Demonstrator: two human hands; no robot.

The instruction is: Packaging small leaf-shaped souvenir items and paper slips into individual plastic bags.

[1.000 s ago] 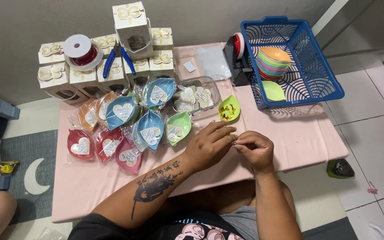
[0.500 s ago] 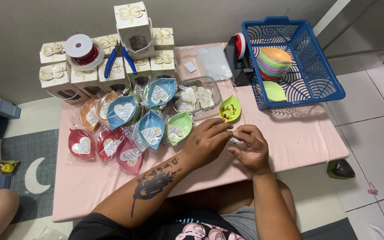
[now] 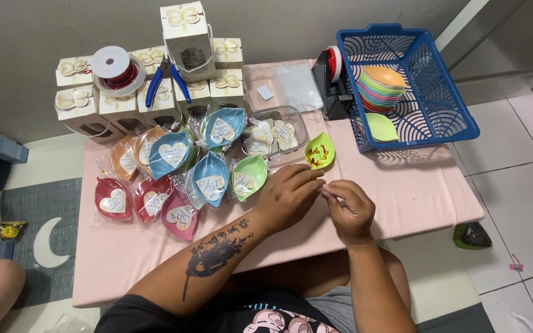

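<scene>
A person seated at a low desk (image 3: 427, 197) covered in pale pink cloth brings both hands together just in front of a small lime-green leaf-shaped dish (image 3: 320, 152) that holds tiny gold and red bits. The left hand (image 3: 288, 196) and the right hand (image 3: 348, 208) meet fingertip to fingertip, pinched on something too small to make out; what it is cannot be told, though the fingers are plainly clenched to a fine pinch and not released. The dish sits on the desk at twelve o'clock from the hands, near but not touching them.

At nine to ten o'clock from the hands lies a spread of leaf-shaped dishes in clear wrappers with white heart tags (image 3: 174, 166), in red, pink, orange, blue and green. A clear plastic tub of loose heart tags (image 3: 276, 132) sits just beside the lime-green dish, at its ten o'clock. Behind these, along the wall, stand cream gift boxes with gold bows (image 3: 186, 28), a spool of red wire (image 3: 115, 71) and blue-handled pliers (image 3: 168, 80). At two o'clock, a blue plastic basket (image 3: 458, 117) holds a stack of unwrapped coloured dishes (image 3: 380, 86), with a black tape dispenser (image 3: 331, 83) against its left wall.

By the look of it, the step in hand is fine finger work on a small decorative piece over the open dish; the next move would seem to call for a steady pinch and a short, careful reach.
</scene>
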